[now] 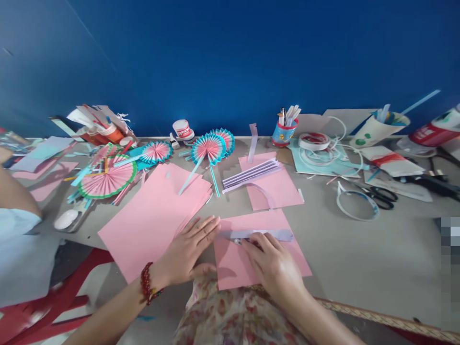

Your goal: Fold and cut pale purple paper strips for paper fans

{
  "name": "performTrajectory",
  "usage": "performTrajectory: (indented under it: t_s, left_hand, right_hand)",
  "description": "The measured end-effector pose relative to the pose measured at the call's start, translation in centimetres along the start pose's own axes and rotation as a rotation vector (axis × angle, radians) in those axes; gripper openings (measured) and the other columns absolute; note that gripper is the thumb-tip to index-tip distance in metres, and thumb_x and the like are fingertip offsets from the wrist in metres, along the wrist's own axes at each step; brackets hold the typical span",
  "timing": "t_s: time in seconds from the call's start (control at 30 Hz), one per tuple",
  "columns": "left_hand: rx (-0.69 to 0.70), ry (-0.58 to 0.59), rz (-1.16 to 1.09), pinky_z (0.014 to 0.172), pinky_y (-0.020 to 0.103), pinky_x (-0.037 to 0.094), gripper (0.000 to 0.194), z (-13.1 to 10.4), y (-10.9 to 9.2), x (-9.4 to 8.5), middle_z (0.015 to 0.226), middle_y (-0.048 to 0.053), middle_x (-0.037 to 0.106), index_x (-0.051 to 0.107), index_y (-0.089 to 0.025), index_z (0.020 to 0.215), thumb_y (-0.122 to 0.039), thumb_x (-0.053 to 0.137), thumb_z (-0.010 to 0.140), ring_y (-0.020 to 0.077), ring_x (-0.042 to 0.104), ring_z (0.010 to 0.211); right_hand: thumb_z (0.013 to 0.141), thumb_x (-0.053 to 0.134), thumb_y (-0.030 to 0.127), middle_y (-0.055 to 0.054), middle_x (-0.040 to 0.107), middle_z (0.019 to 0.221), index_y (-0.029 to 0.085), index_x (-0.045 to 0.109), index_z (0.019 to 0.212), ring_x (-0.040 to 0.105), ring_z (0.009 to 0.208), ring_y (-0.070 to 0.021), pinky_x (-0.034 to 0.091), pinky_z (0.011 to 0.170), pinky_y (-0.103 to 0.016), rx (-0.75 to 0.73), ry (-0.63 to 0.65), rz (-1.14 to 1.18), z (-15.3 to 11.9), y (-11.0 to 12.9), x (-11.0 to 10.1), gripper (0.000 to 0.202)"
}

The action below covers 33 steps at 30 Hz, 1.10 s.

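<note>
In front of me lies a pink paper sheet (230, 275) with a lilac paper strip (285, 235) across its upper part. My left hand (192, 251) rests flat at the sheet's left edge, fingers stretched out, partly over a stack of pink paper (154, 211). Over the strip, my right hand (275, 261) has its fingers curled and pressed together. A small shiny thing (237, 241) shows at its thumb tip; I cannot make out what it is. Just behind, a pleated lilac paper (251, 175) lies on another pink sheet (283, 189).
Round paper fans (208, 149) and glue jars (181, 128) stand behind the stack. At right are a pen cup (283, 132), a tape roll (314, 141), scissors (384, 195), a white ring-shaped band (357, 206) and a bottle (433, 133). Another person's arm (17, 191) is at far left.
</note>
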<state>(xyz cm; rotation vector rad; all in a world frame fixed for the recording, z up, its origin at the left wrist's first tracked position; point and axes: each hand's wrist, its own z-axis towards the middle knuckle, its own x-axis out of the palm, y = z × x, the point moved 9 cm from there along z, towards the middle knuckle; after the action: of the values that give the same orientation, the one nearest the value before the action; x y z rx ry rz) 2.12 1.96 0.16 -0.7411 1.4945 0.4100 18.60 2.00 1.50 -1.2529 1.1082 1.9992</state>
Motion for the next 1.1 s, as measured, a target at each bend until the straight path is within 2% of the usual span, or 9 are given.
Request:
performTrajectory:
  t_s: [0.1, 0.3, 0.5, 0.77, 0.97, 1.1]
  left_hand:
    - [0.017, 0.023, 0.005, 0.124, 0.049, 0.010, 0.090, -0.1, 0.2, 0.4, 0.165, 0.009, 0.017, 0.000, -0.018, 0.160, -0.070, 0.035, 0.096, 0.0283, 0.014, 0.153]
    - [0.007, 0.027, 0.018, 0.124, 0.050, 0.005, 0.097, -0.2, 0.2, 1.4, 0.165, 0.011, 0.016, -0.004, -0.016, 0.160, -0.074, 0.036, 0.093, 0.0286, 0.012, 0.153]
    - [0.010, 0.002, 0.021, 0.124, 0.051, 0.009, 0.098, -0.3, 0.1, 1.1, 0.164, 0.012, 0.021, -0.005, -0.016, 0.160, -0.073, 0.039, 0.092, 0.0289, 0.016, 0.153]
    - [0.009, -0.010, 0.026, 0.123, 0.050, 0.008, 0.099, -0.2, 0.1, 1.1, 0.164, 0.013, 0.021, -0.004, -0.016, 0.160, -0.074, 0.039, 0.092, 0.0288, 0.015, 0.153]
    - [0.013, -0.008, 0.035, 0.123, 0.049, 0.008, 0.098, -0.2, 0.0, 1.1, 0.164, 0.012, 0.021, -0.003, -0.016, 0.160, -0.074, 0.038, 0.092, 0.0284, 0.015, 0.153]
    - [0.013, -0.007, 0.030, 0.123, 0.050, 0.008, 0.098, -0.2, 0.1, 1.1, 0.164, 0.013, 0.021, -0.004, -0.017, 0.160, -0.074, 0.038, 0.093, 0.0287, 0.015, 0.153]
  right_hand:
    - [0.093, 0.050, 0.010, -0.007, 0.062, 0.092, 0.019, 0.070, 0.105, 0.055, 0.084, -0.0194, 0.048, 0.071, -0.028, -0.005, 0.016, 0.009, 0.1, 0.0, 0.0, 0.025]
    - [0.093, 0.049, 0.010, -0.007, 0.062, 0.091, 0.019, 0.070, 0.107, 0.055, 0.084, -0.0192, 0.048, 0.070, -0.027, -0.016, -0.004, 0.003, 0.3, 0.2, 0.0, 0.027]
    - [0.091, 0.051, 0.009, -0.008, 0.064, 0.093, 0.020, 0.069, 0.108, 0.056, 0.085, -0.0196, 0.048, 0.070, -0.027, -0.020, 0.025, -0.024, 0.3, 0.4, 0.2, 0.027]
    - [0.092, 0.052, 0.010, -0.007, 0.063, 0.091, 0.020, 0.069, 0.109, 0.056, 0.085, -0.0195, 0.048, 0.072, -0.027, -0.015, 0.019, -0.003, 0.2, 0.4, 0.0, 0.026]
    - [0.095, 0.051, 0.011, -0.007, 0.062, 0.091, 0.020, 0.069, 0.101, 0.055, 0.085, -0.0186, 0.047, 0.073, -0.027, -0.001, 0.019, 0.007, 0.4, 0.6, 0.0, 0.022]
    - [0.094, 0.051, 0.010, -0.007, 0.062, 0.093, 0.020, 0.069, 0.106, 0.054, 0.087, -0.0191, 0.047, 0.073, -0.027, -0.001, 0.030, 0.033, 0.3, 0.7, 0.2, 0.024]
